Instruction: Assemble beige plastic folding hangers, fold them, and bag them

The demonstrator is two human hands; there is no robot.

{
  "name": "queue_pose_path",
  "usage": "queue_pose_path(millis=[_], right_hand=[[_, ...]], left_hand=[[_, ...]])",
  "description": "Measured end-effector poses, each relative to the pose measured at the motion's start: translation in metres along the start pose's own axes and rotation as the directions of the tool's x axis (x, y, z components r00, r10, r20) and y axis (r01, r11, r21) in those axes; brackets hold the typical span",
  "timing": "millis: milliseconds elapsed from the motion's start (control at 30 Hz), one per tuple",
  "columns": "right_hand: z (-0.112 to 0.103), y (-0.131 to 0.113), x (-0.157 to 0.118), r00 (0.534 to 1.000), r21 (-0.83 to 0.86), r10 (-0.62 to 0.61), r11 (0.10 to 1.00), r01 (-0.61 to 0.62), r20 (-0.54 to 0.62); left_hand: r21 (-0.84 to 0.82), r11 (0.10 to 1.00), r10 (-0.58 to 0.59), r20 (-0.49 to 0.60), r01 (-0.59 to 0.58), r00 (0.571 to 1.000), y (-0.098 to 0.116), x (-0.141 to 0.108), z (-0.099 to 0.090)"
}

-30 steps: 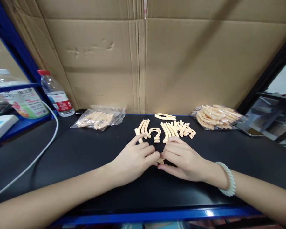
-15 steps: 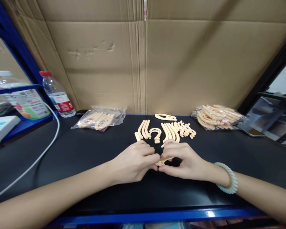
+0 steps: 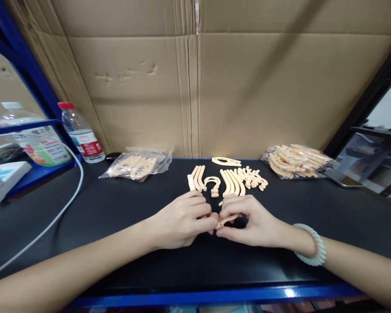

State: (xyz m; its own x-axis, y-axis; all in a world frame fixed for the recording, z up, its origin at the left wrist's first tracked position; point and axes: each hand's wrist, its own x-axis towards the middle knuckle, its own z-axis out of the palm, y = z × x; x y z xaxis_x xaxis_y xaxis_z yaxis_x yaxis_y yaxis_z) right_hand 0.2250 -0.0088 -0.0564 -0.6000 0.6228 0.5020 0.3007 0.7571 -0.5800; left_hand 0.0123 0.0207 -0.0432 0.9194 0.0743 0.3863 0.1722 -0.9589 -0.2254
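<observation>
Fingers closed, my left hand [image 3: 187, 219] and my right hand [image 3: 249, 219] meet over the black table. Between them they grip a small curved wooden piece [image 3: 230, 218], mostly covered by the fingers. A straight-looking wooden strip [image 3: 191, 182] shows beyond my left hand; whether the hand touches it I cannot tell. Past the hands lie several long curved wooden strips [image 3: 200, 177], a hook-shaped wooden piece [image 3: 215, 187] and more curved strips [image 3: 233, 182]. Short wavy wooden pieces [image 3: 254, 177] are bunched to their right. A joined pair of wooden strips [image 3: 226, 161] rests at the back.
Plastic bags of wooden parts lie at the back left [image 3: 135, 166] and back right [image 3: 295, 161], with a phone [image 3: 342, 178] beside the right one. A water bottle [image 3: 84, 139] and a white cable [image 3: 70, 202] are on the left. A cardboard wall [image 3: 247, 87] stands behind.
Both hands stay together in nearly the same place. More of the curved wooden piece now shows between the fingers of my right hand. The view has tilted slightly.
</observation>
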Motion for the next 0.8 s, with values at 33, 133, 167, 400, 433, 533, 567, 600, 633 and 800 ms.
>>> queue_pose_path(millis=[33,133,167,400,433,533,567,600,633,800], right_hand=[[0.0,0.0,0.0,1.0,0.005,0.006,1.0,-0.006,0.004],[0.001,0.001,0.0,1.0,0.018,0.021,1.0,-0.022,0.015],[0.001,0.001,0.0,0.999,0.024,0.03,0.999,-0.031,0.021],[-0.004,0.002,-0.002,0.987,-0.212,-0.138,0.965,0.152,0.077],[-0.004,0.002,-0.003,0.98,-0.3,-0.177,0.933,0.198,0.096],[-0.002,0.004,-0.004,0.952,-0.523,-0.268,0.796,0.304,0.147],[-0.001,0.005,-0.004,0.947,-0.554,-0.282,0.769,0.319,0.153],[0.0,0.006,-0.004,0.947,-0.557,-0.284,0.767,0.319,0.151],[0.001,0.007,-0.004,0.951,-0.533,-0.274,0.789,0.306,0.141],[-0.003,0.007,-0.002,0.994,-0.259,-0.1,0.962,0.084,-0.047]], left_hand=[[0.003,1.0,0.01,-0.003,-0.01,1.0,0.0,0.0,0.0],[0.014,0.999,0.036,-0.019,-0.036,0.999,0.0,0.0,-0.002],[0.017,0.999,0.044,-0.022,-0.043,0.999,0.0,0.001,-0.002],[0.022,1.0,0.014,0.068,-0.015,0.998,-0.002,0.0,0.003],[0.0,1.0,-0.024,0.092,0.024,0.995,-0.002,0.0,0.005],[-0.076,0.984,-0.151,0.12,0.16,0.981,0.001,0.001,0.01],[-0.099,0.975,-0.186,0.109,0.197,0.976,0.002,0.001,0.012],[-0.12,0.967,-0.215,0.093,0.225,0.972,0.003,0.001,0.014],[-0.141,0.959,-0.237,0.071,0.245,0.969,0.004,0.001,0.015],[-0.193,0.954,-0.241,-0.038,0.229,0.97,0.003,-0.001,0.013]])
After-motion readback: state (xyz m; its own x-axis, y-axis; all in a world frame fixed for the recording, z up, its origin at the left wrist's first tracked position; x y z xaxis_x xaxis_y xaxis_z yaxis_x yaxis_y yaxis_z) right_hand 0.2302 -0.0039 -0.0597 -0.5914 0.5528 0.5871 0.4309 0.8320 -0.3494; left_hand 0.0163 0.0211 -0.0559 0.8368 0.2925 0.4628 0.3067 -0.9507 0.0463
